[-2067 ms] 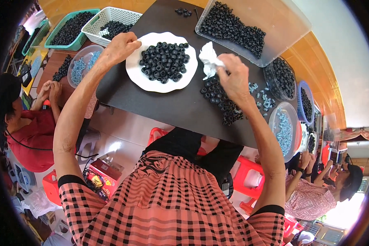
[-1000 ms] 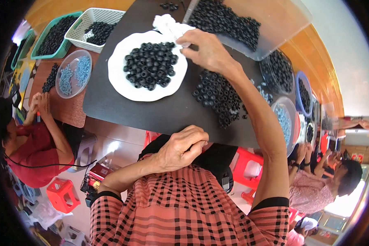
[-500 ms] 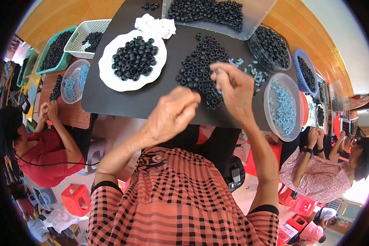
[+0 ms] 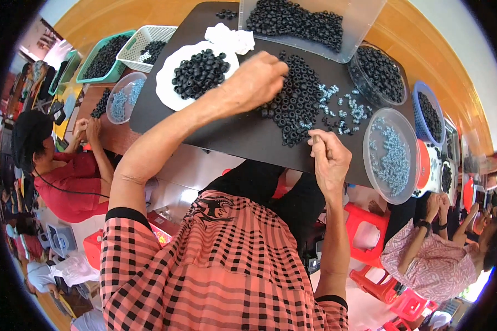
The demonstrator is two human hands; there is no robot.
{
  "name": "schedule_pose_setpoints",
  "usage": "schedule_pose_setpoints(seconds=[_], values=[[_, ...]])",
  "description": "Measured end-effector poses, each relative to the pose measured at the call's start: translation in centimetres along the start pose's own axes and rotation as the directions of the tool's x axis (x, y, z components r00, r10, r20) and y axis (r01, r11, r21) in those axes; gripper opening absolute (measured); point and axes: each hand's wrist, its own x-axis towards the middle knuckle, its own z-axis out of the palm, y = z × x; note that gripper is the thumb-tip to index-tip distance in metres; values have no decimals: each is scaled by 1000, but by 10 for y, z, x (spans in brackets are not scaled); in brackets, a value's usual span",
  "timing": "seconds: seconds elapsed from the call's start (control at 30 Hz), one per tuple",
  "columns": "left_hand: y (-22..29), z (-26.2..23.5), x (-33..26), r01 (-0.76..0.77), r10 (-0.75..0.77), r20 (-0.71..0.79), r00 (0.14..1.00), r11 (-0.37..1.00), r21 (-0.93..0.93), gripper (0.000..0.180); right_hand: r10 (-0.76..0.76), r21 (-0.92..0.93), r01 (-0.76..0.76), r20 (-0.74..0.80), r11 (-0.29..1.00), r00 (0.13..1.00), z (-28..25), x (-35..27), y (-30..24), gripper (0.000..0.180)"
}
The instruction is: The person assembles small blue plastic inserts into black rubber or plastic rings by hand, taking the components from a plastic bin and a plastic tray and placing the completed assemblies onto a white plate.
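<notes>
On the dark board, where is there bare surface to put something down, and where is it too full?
The dark board is bare along its near-left part, between the white plate and the near edge, and under the left hand. A smaller bare patch lies before the right hand. It is crowded in the middle, where the pile of black rings and the small pale parts spread.

A white plate (image 4: 168, 91) of black rings is set near the desk's (image 4: 248, 138) left edge, a cloth (image 4: 230, 39) beside it. A clear tub (image 4: 364, 22) is placed at the far edge, a clear bowl (image 4: 408, 165) at the right.
</notes>
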Motion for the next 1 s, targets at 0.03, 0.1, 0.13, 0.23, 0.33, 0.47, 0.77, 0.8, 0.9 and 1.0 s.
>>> schedule_pose_setpoints(seconds=[0.03, 0.1, 0.13, 0.23, 0.33, 0.47, 0.77, 0.8, 0.9, 1.0], values=[[8, 1, -2, 30, -27, 51, 998, 998, -58, 17, -17, -7, 17, -1, 1000, 1000, 1, -1, 1, 12], [12, 2, -8, 20, -15, 44, 999, 993, -117, 16, -37, -13, 37, -8, 999, 999, 2, 0, 3, 11], [11, 1, -11, 20, -14, 49, 999, 993, -117, 16, -38, -10, 38, -4, 999, 999, 1, 1, 3, 11], [-11, -13, -16, 75, -74, 36, 997, 997, -23, 16, -66, -37, 66, 7, 997, 998, 1, 1, 3, 11], [-43, -39, -18, 183, -180, -44, 983, 980, 83, 17, -64, -48, 64, -14, 997, 998, 2, 0, 1, 11], [-92, -60, -27, 303, -301, -55, 952, 902, 308, 21, -63, -84, 62, -12, 995, 998, 4, 0, -1, 11], [-107, -35, -23, 311, -330, 0, 944, 889, 337, 24, -45, -83, 43, -24, 996, 999, 5, 0, -3, 13], [-108, -34, -22, 300, -320, 8, 947, 895, 330, 24, -40, -89, 37, -37, 995, 999, 5, 0, -3, 13], [-103, -36, -20, 335, -357, 1, 934, 877, 346, 23, -73, -92, 71, -12, 993, 997, 5, 1, -2, 13], [-107, -28, -20, 336, -343, -46, 938, 870, 362, 22, -77, -66, 76, -23, 995, 997, 4, 0, -1, 13]])
